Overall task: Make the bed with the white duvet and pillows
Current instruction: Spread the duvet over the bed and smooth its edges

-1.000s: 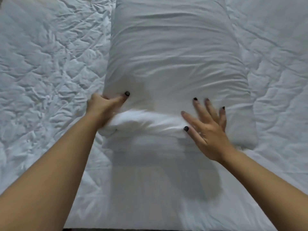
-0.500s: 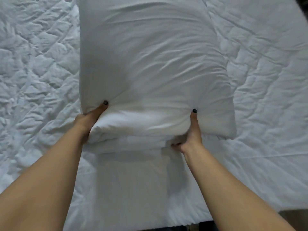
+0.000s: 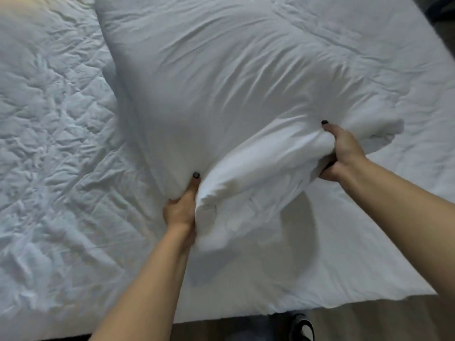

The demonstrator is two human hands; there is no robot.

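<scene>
A large white pillow (image 3: pixel 221 94) lies lengthwise over the white quilted duvet (image 3: pixel 54 143), its near end lifted and tilted up to the right. My left hand (image 3: pixel 182 207) grips the pillow's near left corner, thumb on top and fingers hidden under the fabric. My right hand (image 3: pixel 342 148) grips the near right part of the pillow's end, thumb on top and fingers curled beneath. Loose pillowcase cloth bunches and hangs between the two hands.
The bed's near edge (image 3: pixel 320 303) runs across the bottom of the view, with wooden floor (image 3: pixel 394 321) below it. A dark shoe (image 3: pixel 302 328) shows on the floor at the bottom centre. The duvet spreads left and right of the pillow.
My right hand went from lying flat on the pillow to gripping its end. Both hands have raised the near end and swung it so the right side sits higher.
</scene>
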